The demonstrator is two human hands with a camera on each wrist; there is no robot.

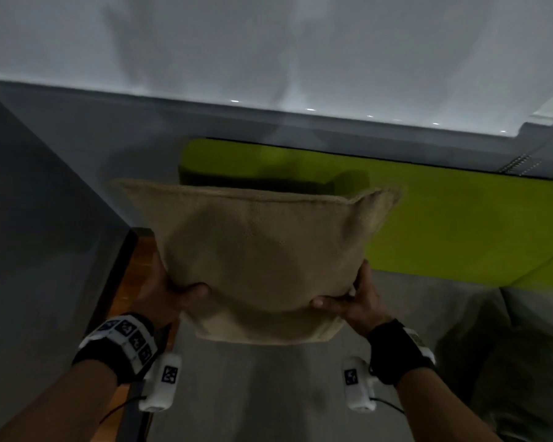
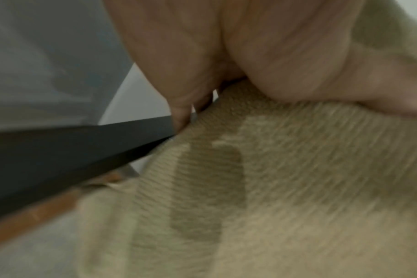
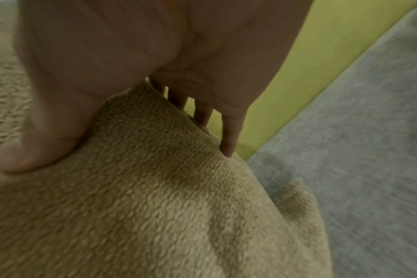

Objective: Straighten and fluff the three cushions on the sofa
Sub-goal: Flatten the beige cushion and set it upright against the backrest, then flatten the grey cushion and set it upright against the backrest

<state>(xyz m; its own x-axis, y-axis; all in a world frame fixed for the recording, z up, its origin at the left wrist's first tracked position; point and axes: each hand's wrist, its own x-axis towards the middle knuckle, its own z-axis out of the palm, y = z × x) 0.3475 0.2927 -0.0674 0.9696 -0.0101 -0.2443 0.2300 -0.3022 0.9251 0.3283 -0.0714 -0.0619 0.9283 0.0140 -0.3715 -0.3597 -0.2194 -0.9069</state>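
Above the grey sofa seat (image 1: 268,393), the left hand (image 1: 170,291) and right hand (image 1: 353,303) pinch a beige cushion (image 1: 259,247) by its lower sides, thumbs in front; the fingers behind are mostly hidden, probably curled.

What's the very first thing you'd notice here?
The fuzzy tan cushion, held up in the middle of the head view. The left hand and right hand pinch its lower corners, thumbs in front. Behind it glows the bright green sofa back, above the grey seat.
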